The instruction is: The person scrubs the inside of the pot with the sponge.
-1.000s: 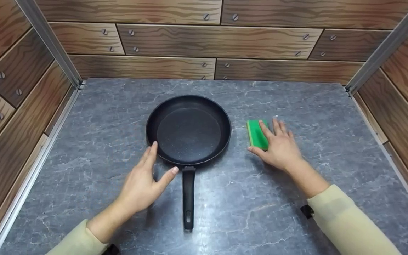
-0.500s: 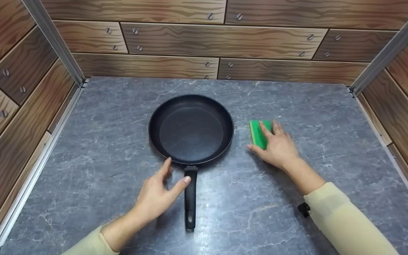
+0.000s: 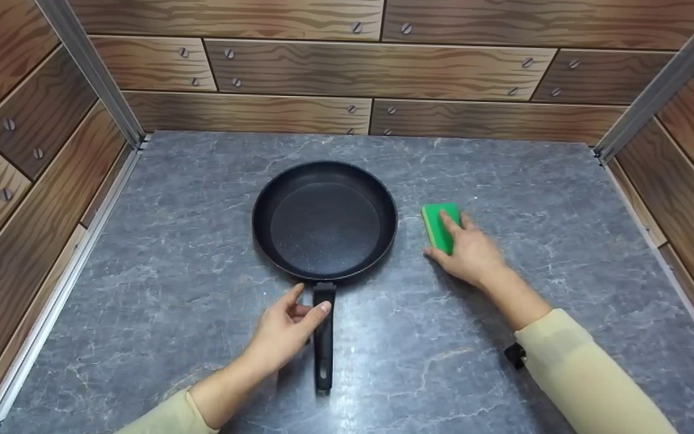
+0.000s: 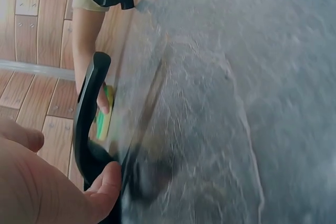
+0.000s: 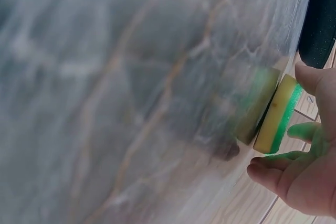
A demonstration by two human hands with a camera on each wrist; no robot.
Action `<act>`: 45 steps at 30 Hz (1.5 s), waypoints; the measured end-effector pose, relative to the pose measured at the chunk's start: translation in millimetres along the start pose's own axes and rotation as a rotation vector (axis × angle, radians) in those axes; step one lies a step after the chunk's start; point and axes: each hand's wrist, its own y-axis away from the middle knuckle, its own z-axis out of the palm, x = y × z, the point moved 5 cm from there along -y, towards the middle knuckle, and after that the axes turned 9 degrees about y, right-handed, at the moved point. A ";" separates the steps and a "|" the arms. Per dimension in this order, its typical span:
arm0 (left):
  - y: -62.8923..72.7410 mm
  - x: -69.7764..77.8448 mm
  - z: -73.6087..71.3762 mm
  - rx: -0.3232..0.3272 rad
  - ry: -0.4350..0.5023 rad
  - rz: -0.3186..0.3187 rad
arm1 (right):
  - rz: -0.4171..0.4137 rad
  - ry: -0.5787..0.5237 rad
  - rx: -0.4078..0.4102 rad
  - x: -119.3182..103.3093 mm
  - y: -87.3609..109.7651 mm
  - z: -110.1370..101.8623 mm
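While parted left fingers (image 3: pixel 290 296) flank the pan's (image 3: pixel 325 229) handle (image 3: pixel 323 349), right fingers (image 3: pixel 450 223) spread around a sponge (image 3: pixel 434 221).

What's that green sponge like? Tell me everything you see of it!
The sponge is a rectangular block: a thin green layer on thicker yellow, foamy-looking material. It lies flat, green side up, on the grey marbled table, right of the pan, apart from it. The right hand is over part of it; whether a finger touches it is unclear.

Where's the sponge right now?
In the head view, the sponge lies on the table, right of the pan, with the right hand partly over it.
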 end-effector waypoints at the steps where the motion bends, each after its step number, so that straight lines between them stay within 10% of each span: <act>1: -1.0 -1.3 1.8 -0.007 0.027 -0.015 | -0.005 -0.006 0.001 -0.5 -0.2 -0.3; 17: -16.9 -16.3 18.0 -0.026 0.359 -0.176 | -0.004 -0.046 0.020 -1.4 -9.9 -5.0; 34: -28.1 -29.9 17.7 -0.052 0.442 -0.168 | -0.052 -0.054 0.129 0.7 -13.7 -18.1; 45: -28.0 -37.6 15.2 -0.061 0.493 -0.142 | -0.233 -0.179 0.265 -20.6 -5.6 -42.1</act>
